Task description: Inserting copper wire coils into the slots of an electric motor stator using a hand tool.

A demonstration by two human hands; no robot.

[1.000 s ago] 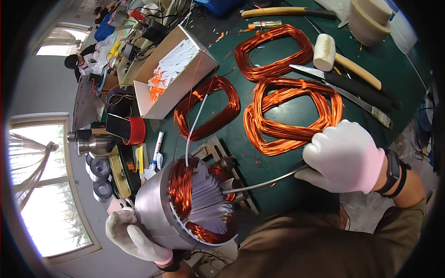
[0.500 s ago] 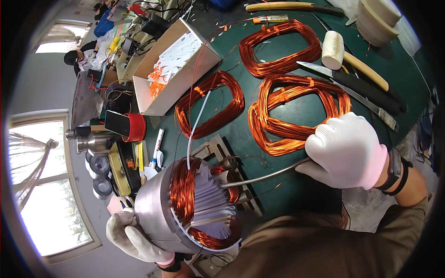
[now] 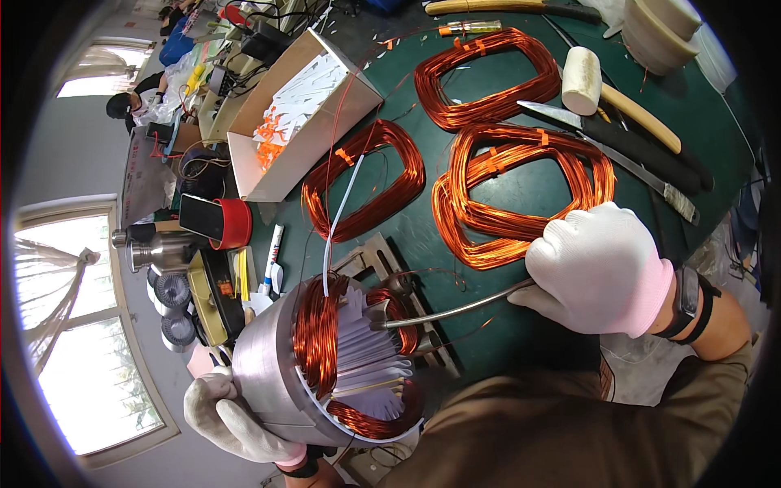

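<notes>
Metal cylinder is at near left, tilted, open end facing right. Copper winding bulges out of the opening; white liners fan out across it.

Left hand, white glove: on the cylinder's left side, fingers bent against its back rim, grasping it. Part of the grip is hidden.

Right hand, same glove: fingers clenched round one end of a slightly curved metal rod. Rod runs left to the cylinder mouth, tip next to the liners; can't tell whether it touches them.

White tube sticks up from the winding toward the far side, passing in front of the left copper coil. Just beyond the right hand: two overlapping copper coils, orange ties on them. Farther back, another copper coil.

All of that is on the green bench. Far right: white-headed mallet, black-handled knife just beside it. Far left: open box of white and orange strips. Marker lies near the cylinder, left of the coils.
</notes>
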